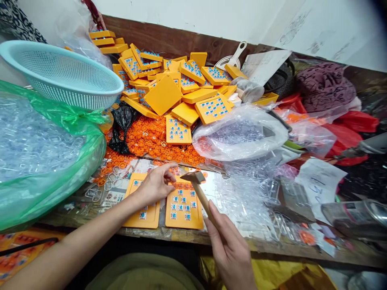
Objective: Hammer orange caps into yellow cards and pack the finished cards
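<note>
Hammer (202, 196) sits in your right hand (231, 245), fingers wrapped round the handle, its head over the upper part of the right panel (180, 223). Your left hand (155, 183) curls at that panel's upper left, thumb and fingers nearly together; whether they pinch anything, you cannot tell from here.

The right panel lies flat on the bench (145, 233), near its front edge and just beside the left panel (151, 224), which your left forearm and hand partly cover. Orange shows along the right panel's top row, while the cells below show blue centres in clear pieces with no orange over them. By that, this panel looks only partly done, with most of its lower cells left. The left panel's visible cells also look blue and bare of orange; the rest are hidden.

Behind, a heap of orange rings (148, 137) lies loose, and beyond it a pile of panels (163, 95), many with blue centres showing. How many of those are finished, you cannot tell.
</note>
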### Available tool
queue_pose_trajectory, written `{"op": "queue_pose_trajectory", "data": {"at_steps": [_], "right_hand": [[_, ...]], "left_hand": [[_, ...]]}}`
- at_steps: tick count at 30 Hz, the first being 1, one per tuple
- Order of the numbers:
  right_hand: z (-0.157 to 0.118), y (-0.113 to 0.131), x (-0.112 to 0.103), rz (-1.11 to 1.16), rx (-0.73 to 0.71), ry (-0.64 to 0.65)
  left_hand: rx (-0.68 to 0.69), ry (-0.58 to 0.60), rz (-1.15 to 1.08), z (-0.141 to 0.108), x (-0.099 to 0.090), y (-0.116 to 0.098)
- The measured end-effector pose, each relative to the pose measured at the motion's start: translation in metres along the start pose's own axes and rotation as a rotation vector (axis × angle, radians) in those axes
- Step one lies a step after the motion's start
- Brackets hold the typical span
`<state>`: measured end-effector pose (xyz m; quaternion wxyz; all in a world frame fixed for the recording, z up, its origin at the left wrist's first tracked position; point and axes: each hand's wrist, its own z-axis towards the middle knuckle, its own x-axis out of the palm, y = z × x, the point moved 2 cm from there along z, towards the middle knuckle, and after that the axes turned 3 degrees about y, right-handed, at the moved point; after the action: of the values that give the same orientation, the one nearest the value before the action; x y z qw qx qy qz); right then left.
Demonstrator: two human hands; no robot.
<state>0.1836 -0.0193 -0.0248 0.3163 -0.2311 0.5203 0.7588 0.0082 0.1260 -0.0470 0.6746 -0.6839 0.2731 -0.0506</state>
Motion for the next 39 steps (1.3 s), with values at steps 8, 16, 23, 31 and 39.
{"op": "queue_pose_trajectory", "data": {"at_steps": [8,16,23,31,39], "right_hand": [[-0.004,-0.014,-0.002,0.012,0.158,-0.007],[-0.006,-0.016,-0.005,0.042,0.196,-0.131],[-0.020,-0.018,-0.008,-0.010,0.252,-0.243],[-0.021,-0.019,-0.013,-0.010,0.338,-0.265],[-0.037,-0.024,-0.017,-0.066,0.300,-0.223]], "left_hand": [[-0.013,0.051,0.166,0.008,-0.018,-0.012],[0.111,0.254,0.802,0.050,-0.012,-0.027],[0.281,0.206,0.842,0.024,-0.014,-0.031],[0.617,0.060,0.748,-0.010,0.032,-0.041],[0.564,0.134,0.955,-0.016,0.060,-0.040]]}}
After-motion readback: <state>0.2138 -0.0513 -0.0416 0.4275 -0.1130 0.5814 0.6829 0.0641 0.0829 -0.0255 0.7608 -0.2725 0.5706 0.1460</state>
